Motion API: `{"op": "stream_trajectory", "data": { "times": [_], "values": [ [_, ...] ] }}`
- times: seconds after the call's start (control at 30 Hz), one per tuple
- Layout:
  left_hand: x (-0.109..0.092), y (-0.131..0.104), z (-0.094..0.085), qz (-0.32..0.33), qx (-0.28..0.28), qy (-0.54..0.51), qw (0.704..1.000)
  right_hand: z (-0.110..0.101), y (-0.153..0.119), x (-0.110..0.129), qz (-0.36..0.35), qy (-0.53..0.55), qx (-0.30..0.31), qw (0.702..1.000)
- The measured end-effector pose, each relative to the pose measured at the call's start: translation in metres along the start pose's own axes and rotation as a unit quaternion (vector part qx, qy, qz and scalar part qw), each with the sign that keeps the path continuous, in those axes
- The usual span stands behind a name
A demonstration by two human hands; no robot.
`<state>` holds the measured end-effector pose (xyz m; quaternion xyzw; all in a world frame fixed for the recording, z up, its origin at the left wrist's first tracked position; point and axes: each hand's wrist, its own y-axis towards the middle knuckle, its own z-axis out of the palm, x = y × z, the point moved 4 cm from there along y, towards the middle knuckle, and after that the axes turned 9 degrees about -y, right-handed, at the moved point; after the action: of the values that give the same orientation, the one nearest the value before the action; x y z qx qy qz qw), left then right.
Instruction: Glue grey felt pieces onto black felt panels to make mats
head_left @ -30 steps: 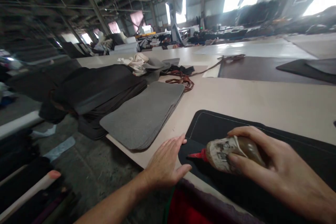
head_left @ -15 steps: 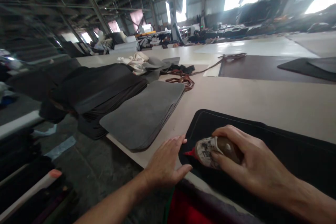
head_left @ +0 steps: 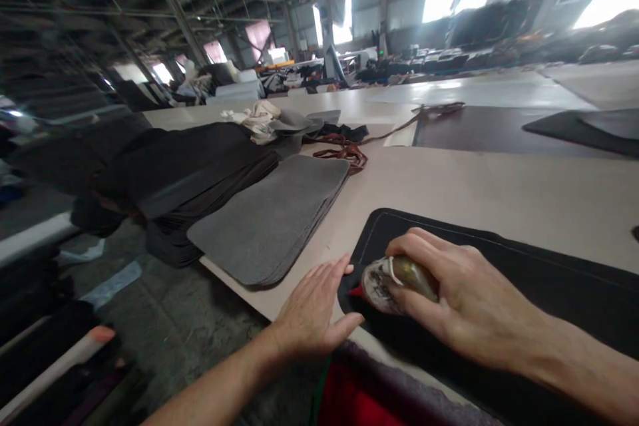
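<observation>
Across the near corner of the black panel (head_left: 479,246), my right hand (head_left: 449,293) has its grip closed around a worn glue-type bottle (head_left: 397,283), tilted so its red nozzle (head_left: 356,291) points down at the panel. My left hand (head_left: 317,309) has its grip open and empty, fingertips at the panel's edge on the worktop (head_left: 449,180). Beyond it lies a stack of grey sheets (head_left: 272,219), near brown straps (head_left: 352,156).
</observation>
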<state>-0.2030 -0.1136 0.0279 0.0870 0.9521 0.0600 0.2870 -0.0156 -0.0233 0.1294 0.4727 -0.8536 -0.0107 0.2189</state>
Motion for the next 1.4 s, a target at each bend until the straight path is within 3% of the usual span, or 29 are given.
{"op": "stream_trajectory", "data": {
  "times": [0.73, 1.17, 1.4],
  "values": [
    [0.003, -0.001, 0.002, 0.019, -0.002, 0.036, 0.999, -0.032, -0.014, -0.007, 0.01, -0.017, 0.024, 1.0],
    [0.009, 0.001, 0.001, 0.047, -0.01, 0.062, 0.997, -0.067, -0.075, -0.037, 0.083, -0.047, 0.036, 0.995],
    [0.015, 0.001, 0.001, 0.062, -0.015, 0.085, 0.994, -0.086, -0.117, -0.052, 0.141, 0.003, 0.031, 0.99]
  ]
}}
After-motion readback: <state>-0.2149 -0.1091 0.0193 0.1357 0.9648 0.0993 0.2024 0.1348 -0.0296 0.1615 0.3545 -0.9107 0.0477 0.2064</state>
